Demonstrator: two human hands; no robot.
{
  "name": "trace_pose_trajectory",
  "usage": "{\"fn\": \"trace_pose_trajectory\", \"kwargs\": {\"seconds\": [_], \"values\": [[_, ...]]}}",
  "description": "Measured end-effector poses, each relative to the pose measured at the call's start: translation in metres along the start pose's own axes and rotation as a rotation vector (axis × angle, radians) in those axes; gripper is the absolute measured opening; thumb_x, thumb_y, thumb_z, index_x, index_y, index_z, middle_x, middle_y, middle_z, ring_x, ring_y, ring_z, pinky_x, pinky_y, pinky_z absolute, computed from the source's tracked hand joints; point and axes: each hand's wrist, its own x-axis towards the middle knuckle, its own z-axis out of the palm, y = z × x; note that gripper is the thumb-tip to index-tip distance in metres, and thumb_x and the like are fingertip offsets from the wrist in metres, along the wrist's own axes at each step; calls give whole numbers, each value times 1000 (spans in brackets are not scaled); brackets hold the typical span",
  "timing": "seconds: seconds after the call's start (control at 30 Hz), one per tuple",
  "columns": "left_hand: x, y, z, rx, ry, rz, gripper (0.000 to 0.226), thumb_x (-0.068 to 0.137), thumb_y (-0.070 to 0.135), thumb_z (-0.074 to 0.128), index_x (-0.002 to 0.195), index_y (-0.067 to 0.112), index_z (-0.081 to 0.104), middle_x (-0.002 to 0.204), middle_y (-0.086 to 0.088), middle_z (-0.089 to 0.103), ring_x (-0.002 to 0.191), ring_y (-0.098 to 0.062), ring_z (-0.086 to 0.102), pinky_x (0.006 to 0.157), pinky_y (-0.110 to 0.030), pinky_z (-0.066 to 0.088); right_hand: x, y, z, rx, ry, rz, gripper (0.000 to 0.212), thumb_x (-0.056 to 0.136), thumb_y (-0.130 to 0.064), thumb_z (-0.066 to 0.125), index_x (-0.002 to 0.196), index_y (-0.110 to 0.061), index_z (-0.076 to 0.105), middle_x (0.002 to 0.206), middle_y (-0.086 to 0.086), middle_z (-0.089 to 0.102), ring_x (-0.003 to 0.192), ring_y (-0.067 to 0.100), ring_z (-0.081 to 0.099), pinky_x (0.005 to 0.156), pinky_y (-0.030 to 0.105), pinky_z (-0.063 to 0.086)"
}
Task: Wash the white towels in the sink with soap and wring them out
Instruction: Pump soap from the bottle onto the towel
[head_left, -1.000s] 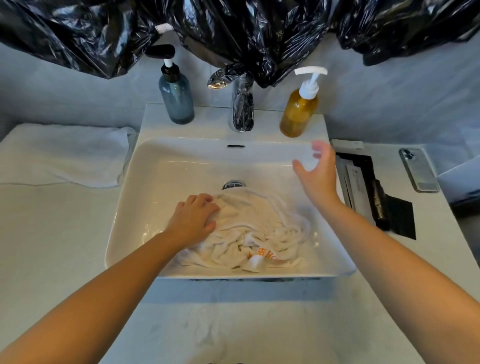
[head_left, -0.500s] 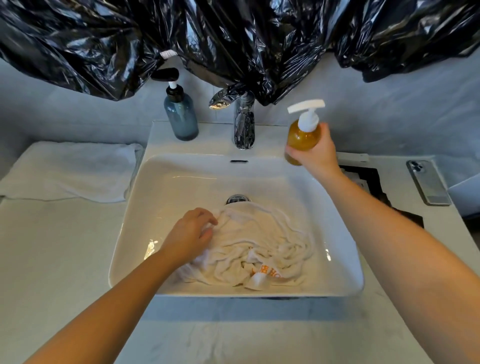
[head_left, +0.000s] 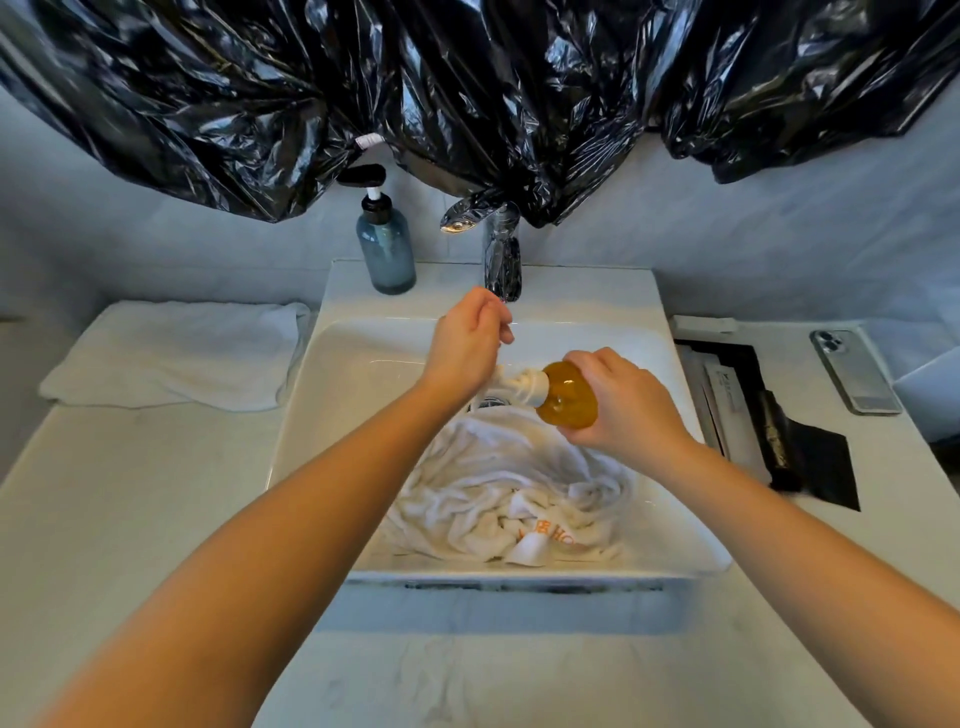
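Note:
A wet white towel (head_left: 498, 499) with orange lettering lies bunched in the white sink (head_left: 358, 364), just below the drain. My right hand (head_left: 628, 400) grips the amber soap bottle (head_left: 566, 395) and holds it on its side above the towel, its white pump pointing left. My left hand (head_left: 465, 345) is over the basin with its palm against the pump head, which it mostly hides; its fingers are loosely curled. A second white towel (head_left: 171, 353) lies folded on the counter left of the sink.
A blue-grey pump bottle (head_left: 385, 249) stands at the sink's back left beside the chrome faucet (head_left: 501, 260). Black plastic sheeting (head_left: 467, 93) hangs overhead. On the right are a dark tray of sachets (head_left: 753, 415) and a phone (head_left: 854, 371).
My right hand lifted the amber bottle from the sink's back ledge and tipped it sideways over the towel. My left hand left the towel and rose to the pump.

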Motion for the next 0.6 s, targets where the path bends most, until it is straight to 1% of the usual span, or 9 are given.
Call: {"fn": "trace_pose_trajectory", "kwargs": {"seconds": [0.07, 0.17, 0.27, 0.3, 0.4, 0.47, 0.53, 0.6], "values": [[2, 0, 2, -24, -3, -6, 29, 100, 10, 37, 78, 17, 55, 72, -3, 60, 71, -18, 54, 71, -38, 48, 4, -5, 2, -68, 41, -50, 75, 74, -52, 79, 136, -25, 45, 123, 4, 57, 99, 25, 59, 80, 36, 47], [1, -2, -4, -70, 5, 19, 30, 97, 5, 36, 73, 10, 52, 68, -6, 52, 66, -16, 46, 62, -22, 40, 9, -12, 6, -89, 103, -97, 73, 70, -48, 82, 131, -23, 51, 115, 4, 60, 93, 27, 60, 75, 37, 48], [4, -6, -15, -104, -15, 16, 31, 96, 6, 36, 67, 13, 44, 65, -4, 42, 64, -16, 37, 62, -29, 33, 17, -18, 10, -119, 146, -145, 73, 64, -42, 86, 126, -19, 56, 109, 7, 63, 89, 30, 62, 71, 38, 45], [5, -7, -17, -118, -26, 21, 30, 93, 9, 37, 65, 14, 42, 64, -1, 40, 62, -15, 36, 60, -28, 32, 19, -21, 11, -124, 159, -157, 72, 63, -40, 87, 125, -18, 57, 107, 8, 64, 87, 31, 62, 69, 37, 43], [3, -6, -20, -144, -79, 25, 22, 84, 16, 37, 62, 15, 40, 61, 3, 37, 58, -10, 33, 55, -21, 31, 23, -26, 13, -127, 178, -195, 73, 60, -38, 88, 122, -16, 58, 104, 8, 64, 83, 32, 63, 66, 36, 40], [0, -8, -18, -156, -111, 7, 24, 85, 14, 38, 62, 14, 39, 62, 2, 37, 57, -10, 33, 54, -21, 31, 22, -27, 15, -117, 166, -207, 73, 61, -39, 88, 123, -16, 58, 107, 8, 64, 86, 32, 62, 68, 37, 39], [0, -9, -18, -181, -128, -6, 28, 90, 7, 38, 62, 12, 40, 63, -2, 37, 56, -10, 32, 56, -23, 30, 21, -24, 14, -105, 162, -208, 74, 63, -41, 88, 125, -17, 57, 109, 8, 63, 89, 31, 62, 70, 38, 42], [1, -7, -20, -207, -131, -12, 27, 88, 5, 38, 61, 12, 41, 62, -5, 37, 55, -11, 31, 55, -25, 28, 19, -20, 12, -96, 164, -203, 74, 64, -42, 87, 126, -19, 55, 110, 7, 62, 90, 31, 62, 71, 38, 42]]}}
